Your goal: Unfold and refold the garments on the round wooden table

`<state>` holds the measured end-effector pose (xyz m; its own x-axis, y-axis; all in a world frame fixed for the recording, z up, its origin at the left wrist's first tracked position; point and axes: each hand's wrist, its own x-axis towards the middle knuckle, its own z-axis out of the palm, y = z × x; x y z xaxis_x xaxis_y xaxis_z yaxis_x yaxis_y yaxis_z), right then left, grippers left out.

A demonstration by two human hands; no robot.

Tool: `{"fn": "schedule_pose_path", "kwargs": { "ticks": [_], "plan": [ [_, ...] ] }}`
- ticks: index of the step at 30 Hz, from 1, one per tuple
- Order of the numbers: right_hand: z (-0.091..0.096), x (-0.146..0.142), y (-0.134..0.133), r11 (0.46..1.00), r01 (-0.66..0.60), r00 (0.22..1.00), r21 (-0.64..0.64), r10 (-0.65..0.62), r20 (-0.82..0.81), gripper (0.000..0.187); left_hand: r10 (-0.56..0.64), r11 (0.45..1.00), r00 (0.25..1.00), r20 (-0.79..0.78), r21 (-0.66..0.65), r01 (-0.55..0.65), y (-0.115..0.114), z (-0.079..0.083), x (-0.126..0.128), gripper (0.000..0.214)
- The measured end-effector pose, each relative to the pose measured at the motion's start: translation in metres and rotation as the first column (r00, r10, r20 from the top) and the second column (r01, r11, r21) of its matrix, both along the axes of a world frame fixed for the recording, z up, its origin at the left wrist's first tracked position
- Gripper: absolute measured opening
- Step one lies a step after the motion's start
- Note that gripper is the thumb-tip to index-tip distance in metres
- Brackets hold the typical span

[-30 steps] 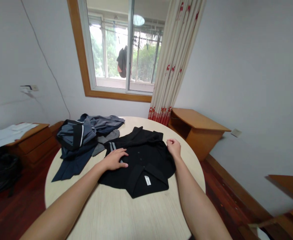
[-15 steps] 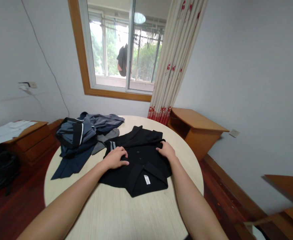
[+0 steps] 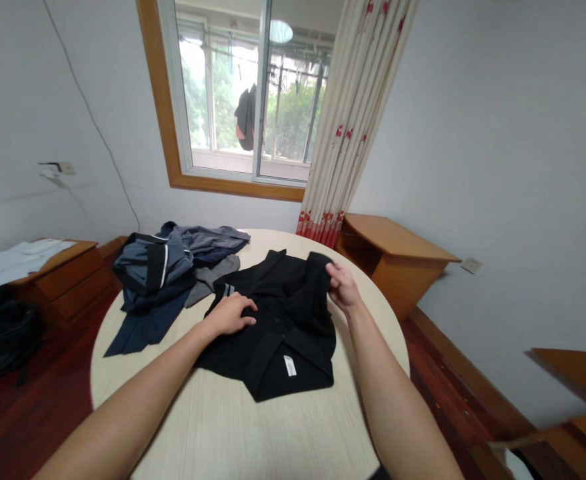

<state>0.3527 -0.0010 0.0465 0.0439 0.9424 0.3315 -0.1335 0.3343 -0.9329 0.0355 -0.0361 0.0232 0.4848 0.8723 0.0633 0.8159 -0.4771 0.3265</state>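
Observation:
A black collared shirt (image 3: 267, 347) lies on the round pale table (image 3: 213, 427), its collar and white label toward me. Grey stripes show on the dark fabric beside my left hand (image 3: 231, 313). That hand rests on the shirt's left side, thumb apart from the fingers, pressing down without gripping. At the shirt's right side, my right hand (image 3: 343, 285) pinches a black edge, probably of a sleeve or hem, and holds it raised off the table. The raised cloth bends over the middle of the shirt and covers some of the buttons.
A heap of blue and grey clothes (image 3: 173, 267) lies at the table's back left, close to the shirt. Behind the table on the right stands a wooden desk (image 3: 397, 240). A wooden cabinet (image 3: 63, 280) with papers is at the left, near a black bag (image 3: 3, 340).
My right hand has lifted the black edge it holds, raising the fabric upward from the shirt. My left hand has stayed in nearly the same place. The collar has shifted slightly toward me.

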Motion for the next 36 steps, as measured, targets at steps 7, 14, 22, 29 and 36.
{"fn": "schedule_pose_path", "kwargs": {
  "ticks": [7,14,22,29,36],
  "plan": [
    [-0.032,0.056,0.028,0.581,0.806,0.591,-0.113,-0.78,0.203,0.035,-0.05,0.998,0.999,0.012,0.036,0.05,0.004,-0.004,-0.002,0.017],
    [-0.044,0.033,0.024,0.879,0.449,0.516,0.162,-0.403,0.756,0.039,-0.125,0.989,0.946,0.298,0.108,0.097,0.001,-0.004,0.001,0.017],
    [-0.03,0.019,0.012,0.983,0.166,0.472,0.074,-0.145,0.869,0.064,0.001,0.982,0.569,0.822,0.105,-0.155,-0.001,0.02,-0.003,0.039],
    [-0.013,-0.053,-0.02,0.738,-0.462,0.478,-0.491,0.674,0.563,0.04,0.114,0.849,0.278,0.954,0.052,-0.526,0.021,0.024,-0.032,0.06],
    [-0.018,-0.065,-0.016,0.983,-0.184,0.639,-0.012,0.129,0.759,0.019,0.03,0.852,0.508,0.861,0.243,-0.464,0.002,0.026,-0.016,0.041]
  ]
}}
